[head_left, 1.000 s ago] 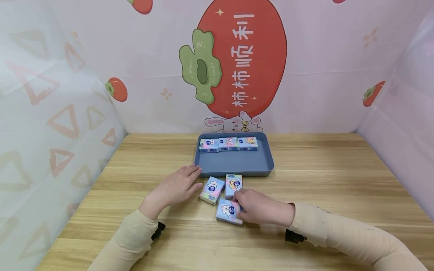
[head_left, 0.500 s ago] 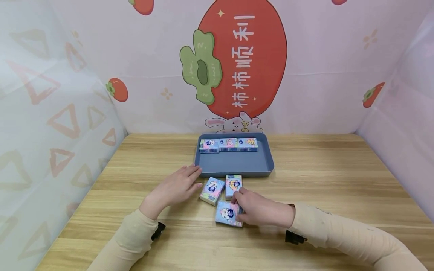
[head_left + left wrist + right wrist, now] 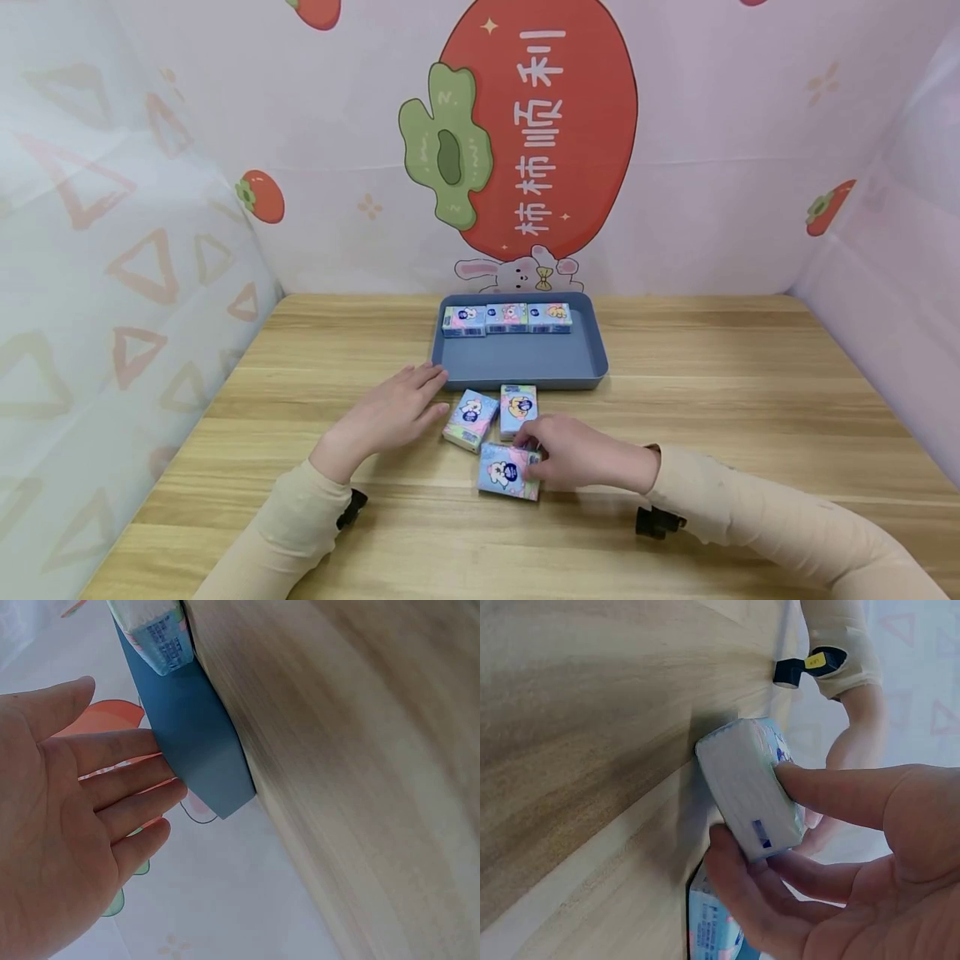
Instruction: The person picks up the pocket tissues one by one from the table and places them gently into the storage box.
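Observation:
In the head view, my right hand [image 3: 581,454] pinches a small pocket tissue pack [image 3: 504,473] at its right end. The right wrist view shows that tissue pack [image 3: 750,787] between thumb and fingers, tilted, with a shadow on the wood behind it. Two more tissue packs lie just beyond it: one with a white cartoon animal [image 3: 470,419], one with a yellow one [image 3: 518,408]. My left hand [image 3: 386,417] has its fingers extended, fingertips at the front left corner of the blue tray [image 3: 517,385]. In the left wrist view, the left hand's [image 3: 82,795] palm faces the camera and holds nothing.
Along the tray's back wall stand three tissue packs in a row, left [image 3: 464,321], middle [image 3: 507,317] and right [image 3: 550,317]. The wooden table [image 3: 712,375] meets a printed cloth backdrop [image 3: 337,125] behind the tray and at both sides.
My right hand's thumb and fingers have shifted slightly on the front tissue pack, and the pack has turned and tilted a little. The left hand and the tray stay in place.

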The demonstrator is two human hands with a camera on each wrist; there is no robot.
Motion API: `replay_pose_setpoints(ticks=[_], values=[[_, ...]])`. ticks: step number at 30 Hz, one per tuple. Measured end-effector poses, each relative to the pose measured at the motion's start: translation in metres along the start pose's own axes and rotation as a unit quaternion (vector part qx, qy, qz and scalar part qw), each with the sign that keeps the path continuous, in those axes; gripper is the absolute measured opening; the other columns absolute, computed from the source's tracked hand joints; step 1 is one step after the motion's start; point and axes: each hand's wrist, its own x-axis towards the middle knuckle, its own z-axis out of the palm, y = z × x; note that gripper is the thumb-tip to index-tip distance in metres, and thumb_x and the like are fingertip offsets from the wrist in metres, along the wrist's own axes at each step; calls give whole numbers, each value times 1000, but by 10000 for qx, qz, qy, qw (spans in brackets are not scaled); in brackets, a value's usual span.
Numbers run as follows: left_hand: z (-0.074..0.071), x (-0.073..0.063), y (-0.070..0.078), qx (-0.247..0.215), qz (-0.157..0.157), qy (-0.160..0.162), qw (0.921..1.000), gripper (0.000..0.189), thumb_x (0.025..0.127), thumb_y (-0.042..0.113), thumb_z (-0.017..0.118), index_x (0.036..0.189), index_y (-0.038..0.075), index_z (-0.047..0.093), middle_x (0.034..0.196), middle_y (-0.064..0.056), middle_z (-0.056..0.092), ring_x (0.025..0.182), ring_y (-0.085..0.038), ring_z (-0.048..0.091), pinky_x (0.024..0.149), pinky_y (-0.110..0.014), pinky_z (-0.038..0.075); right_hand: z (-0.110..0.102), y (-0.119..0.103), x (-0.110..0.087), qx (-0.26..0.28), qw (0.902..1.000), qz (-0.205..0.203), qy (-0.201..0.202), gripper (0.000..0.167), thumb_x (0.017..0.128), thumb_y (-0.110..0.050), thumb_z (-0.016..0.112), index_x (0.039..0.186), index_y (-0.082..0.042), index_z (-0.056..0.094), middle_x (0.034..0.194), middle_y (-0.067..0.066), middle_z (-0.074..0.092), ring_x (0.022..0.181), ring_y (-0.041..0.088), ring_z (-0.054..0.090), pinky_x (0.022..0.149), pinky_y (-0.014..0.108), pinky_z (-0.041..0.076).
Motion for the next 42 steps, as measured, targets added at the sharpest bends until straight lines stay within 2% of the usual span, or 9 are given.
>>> replay_pose_setpoints(ticks=[4,13,19,23,35,42], values=[[0,1,0,43,12,4,10000,57,101,40,40,141,-1,43,145,-18,42,137,-33,37,116,-47,28,-4,1,-1,240,9997,5,2,29,83,-21,73,108,-7,67,100,0,66,87,10,57,78,30,53],[0,2,-1,62,-18,-42,10000,56,101,40,40,141,0,42,146,-18,42,138,-33,36,116,-47,27,-15,5,0,348,9992,-205,71,24,84,-20,72,104,-7,68,97,1,67,85,10,59,75,28,53],[-1,2,0,86,-25,-52,9999,56,101,40,40,141,0,43,146,-18,42,138,-33,36,116,-47,28,-22,7,1,531,9978,-316,232,22,84,-19,72,102,-6,70,92,-1,68,80,7,60,70,20,52],[-3,2,1,60,-21,-77,10000,57,101,40,40,141,0,43,146,-18,42,138,-33,36,116,-47,28,-29,10,3,600,9973,-276,313,24,83,-21,73,103,-7,71,92,-2,69,78,7,59,68,18,51],[-2,1,1,-8,-50,-111,9999,57,101,39,41,141,-1,42,146,-18,41,138,-33,35,116,-48,28,-60,9,10,553,9968,-118,561,29,85,-25,72,107,-7,71,94,0,70,78,11,57,67,22,52],[-3,1,1,11,-46,-106,9999,57,101,39,41,141,0,42,146,-18,41,138,-33,35,116,-48,28,-72,10,18,525,9965,63,646,29,86,-26,70,111,-9,71,99,2,70,86,14,62,72,24,55]])
